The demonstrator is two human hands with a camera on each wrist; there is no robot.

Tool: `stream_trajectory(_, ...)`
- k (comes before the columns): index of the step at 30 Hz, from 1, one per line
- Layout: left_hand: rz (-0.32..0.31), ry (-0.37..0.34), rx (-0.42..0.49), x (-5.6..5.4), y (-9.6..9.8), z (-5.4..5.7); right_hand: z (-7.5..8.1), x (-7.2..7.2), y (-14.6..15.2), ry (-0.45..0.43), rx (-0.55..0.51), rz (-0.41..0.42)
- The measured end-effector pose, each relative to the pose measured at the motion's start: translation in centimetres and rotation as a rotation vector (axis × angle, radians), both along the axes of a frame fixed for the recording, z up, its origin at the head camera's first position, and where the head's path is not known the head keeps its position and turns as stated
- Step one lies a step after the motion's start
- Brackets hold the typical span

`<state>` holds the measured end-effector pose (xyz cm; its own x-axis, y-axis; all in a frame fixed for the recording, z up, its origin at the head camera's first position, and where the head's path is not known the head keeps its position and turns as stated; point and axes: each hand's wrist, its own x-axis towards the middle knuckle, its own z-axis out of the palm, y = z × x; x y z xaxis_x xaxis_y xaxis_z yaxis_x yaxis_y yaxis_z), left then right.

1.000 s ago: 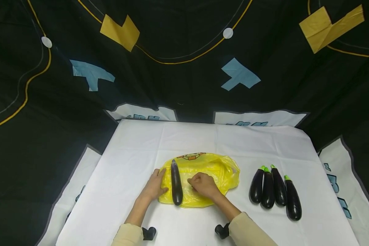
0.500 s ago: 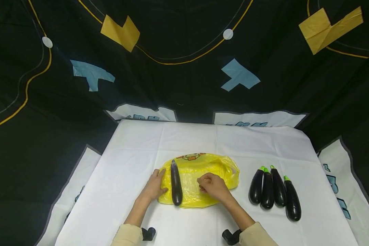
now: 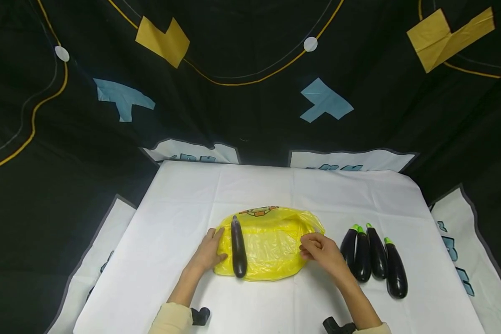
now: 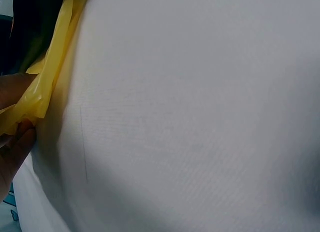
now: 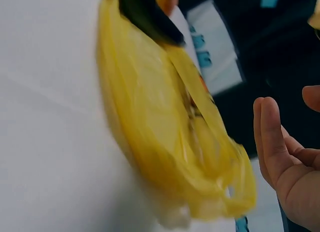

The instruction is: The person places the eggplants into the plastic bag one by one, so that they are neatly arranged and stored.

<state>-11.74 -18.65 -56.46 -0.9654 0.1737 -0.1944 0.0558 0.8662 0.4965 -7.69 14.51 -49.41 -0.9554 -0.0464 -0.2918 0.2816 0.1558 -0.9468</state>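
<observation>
A yellow plastic bag [image 3: 271, 246] lies flat on the white-covered table in the head view. One dark eggplant [image 3: 239, 248] lies upright across its left part, its lighter tip pointing away. At the bag's left edge my left hand [image 3: 206, 250] grips the plastic; in the left wrist view the yellow film [image 4: 42, 94] runs between its digits. My right hand [image 3: 323, 253] hovers over the bag's right end, holding nothing. In the right wrist view its fingers [image 5: 271, 127] are extended, with the thumb apart from them.
Several glossy eggplants with green stem ends, the rightmost eggplant [image 3: 396, 271] among them, lie side by side to the right of the bag. White cloth [image 3: 183, 190] covers the table. A black curtain [image 3: 242, 120] hangs behind it.
My right hand has moved right, from beside the eggplant to the bag's right end, and its fingers have loosened. My left hand, the bag and the eggplants have stayed in place.
</observation>
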Motion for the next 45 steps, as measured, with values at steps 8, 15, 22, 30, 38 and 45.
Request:
stream_trajectory(8,-0.007,-0.002,0.000,-0.2,0.2,0.1,0.0,1.7,5.5,-0.034,0.092,-0.114)
stream_trajectory(15,-0.014,0.001,-0.005,-0.4,0.2,0.0,0.2,3.9,11.0,-0.013,0.248,-0.228)
stream_trajectory(22,-0.005,0.007,0.003,-0.2,-0.1,0.2,-0.5,4.8,16.0,-0.077,0.712,-0.412)
stream_trajectory(30,0.004,-0.004,0.017,-0.1,-0.1,0.2,-2.7,4.9,19.1,-0.161,0.805,-0.408)
stream_trajectory(38,-0.002,-0.009,0.012,-0.1,0.0,0.0,-4.8,5.2,20.4,-0.275,0.823,-0.246)
stream_trajectory(45,-0.005,-0.007,0.003,-0.2,-0.1,-0.1,-5.3,5.2,20.4,-0.283,0.806,-0.268)
